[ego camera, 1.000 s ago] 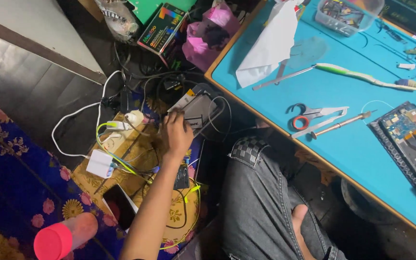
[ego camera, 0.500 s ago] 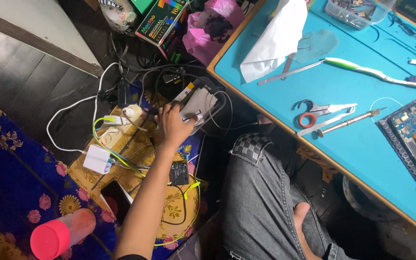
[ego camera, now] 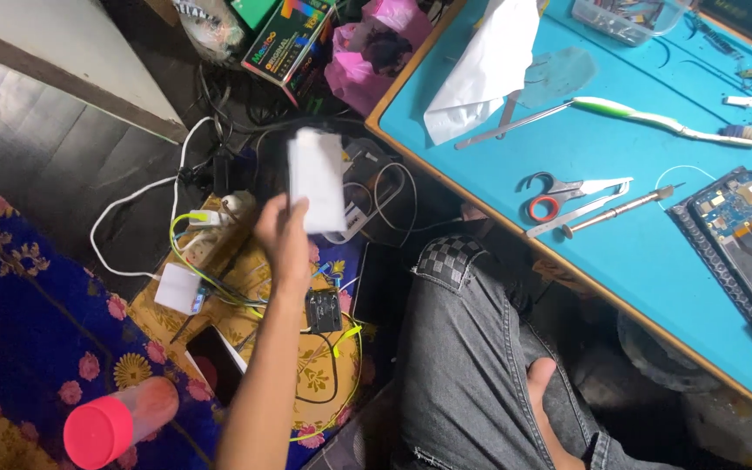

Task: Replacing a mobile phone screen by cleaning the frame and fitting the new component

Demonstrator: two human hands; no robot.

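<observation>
Cables (ego camera: pixel 219 261) clutter the floor; left hand (ego camera: pixel 282 233) fingers pinch a white box (ego camera: pixel 317 179), which may slip or snag.

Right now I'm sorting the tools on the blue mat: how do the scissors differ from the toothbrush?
The scissors are metal with one red and one dark handle ring; the toothbrush is plastic, green and white. The scissors are shorter and lie nearer the mat's front edge, beside a slim metal tool; the toothbrush is longer and lies farther back. Both lie flat, untouched by either hand; the left hand holds a blurred white object off the mat.
</observation>
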